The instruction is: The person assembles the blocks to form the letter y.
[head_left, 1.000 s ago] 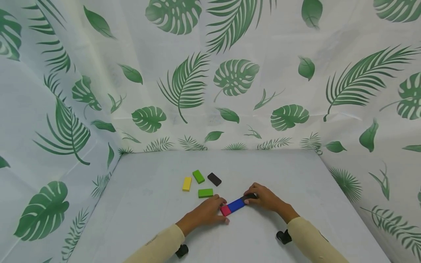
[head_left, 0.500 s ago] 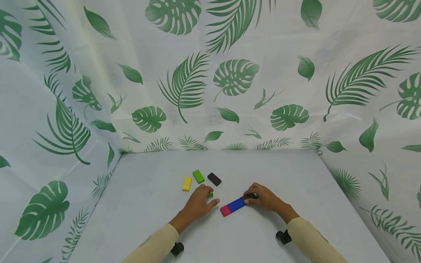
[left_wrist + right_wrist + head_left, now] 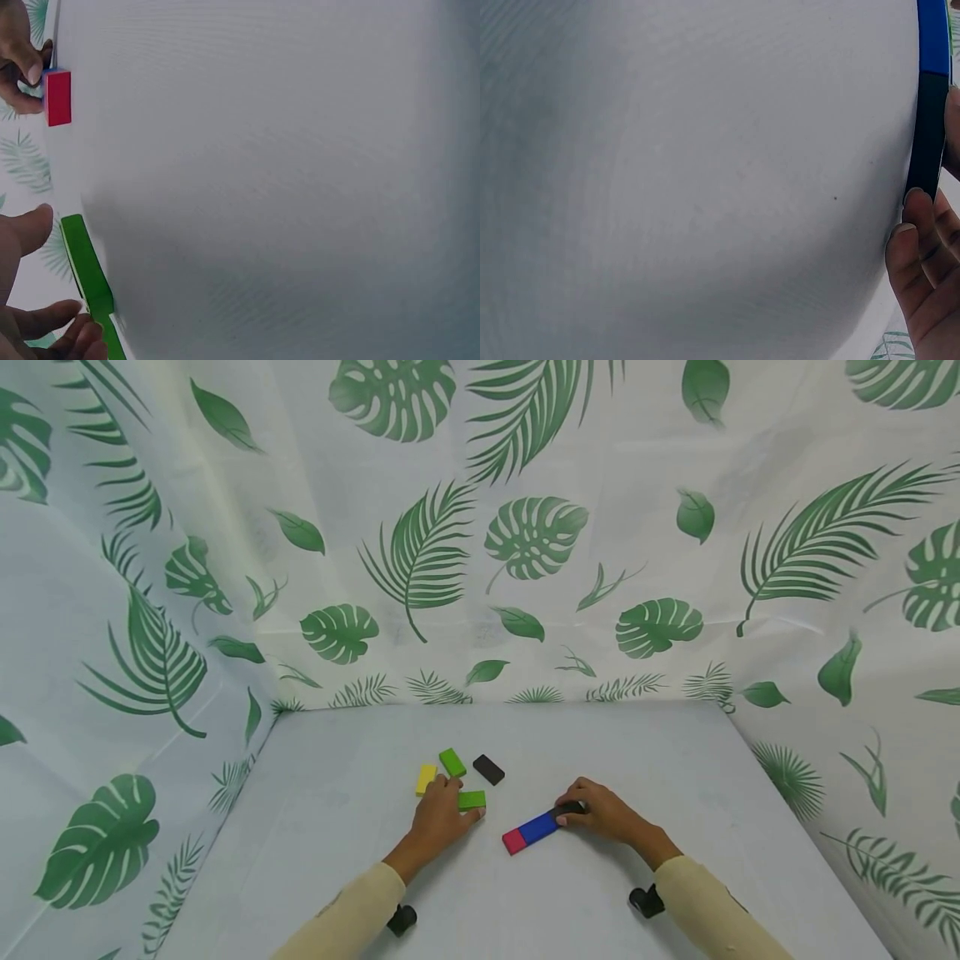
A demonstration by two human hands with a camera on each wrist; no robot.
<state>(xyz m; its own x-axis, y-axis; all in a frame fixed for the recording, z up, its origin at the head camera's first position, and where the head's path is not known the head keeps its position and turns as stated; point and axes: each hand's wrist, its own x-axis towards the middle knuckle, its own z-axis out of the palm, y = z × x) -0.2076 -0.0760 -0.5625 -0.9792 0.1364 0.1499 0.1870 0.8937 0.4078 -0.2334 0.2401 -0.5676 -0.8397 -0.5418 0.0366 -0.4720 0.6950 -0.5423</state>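
A row of red (image 3: pixel 513 841), blue (image 3: pixel 538 827) and black (image 3: pixel 569 808) blocks lies end to end, slanting across the white table. My right hand (image 3: pixel 602 811) pinches the black block at the row's far right end; the right wrist view shows its fingertips (image 3: pixel 917 199) on that block. My left hand (image 3: pixel 438 817) is around a green block (image 3: pixel 472 801), thumb on the near side, fingers beyond its left end. In the left wrist view the thumb (image 3: pixel 34 226) is apart from the green block (image 3: pixel 86 262), while the other fingers reach its lower end.
Beyond the left hand are a yellow block (image 3: pixel 426 775), partly covered by its fingers, another green block (image 3: pixel 452 763) and a loose black block (image 3: pixel 489 769). A leaf-patterned white curtain (image 3: pixel 450 677) borders the table at the back and sides.
My left hand has left the red end of the row and moved left to the near green block, which now shows between thumb and fingers. The right hand stays on the black block.
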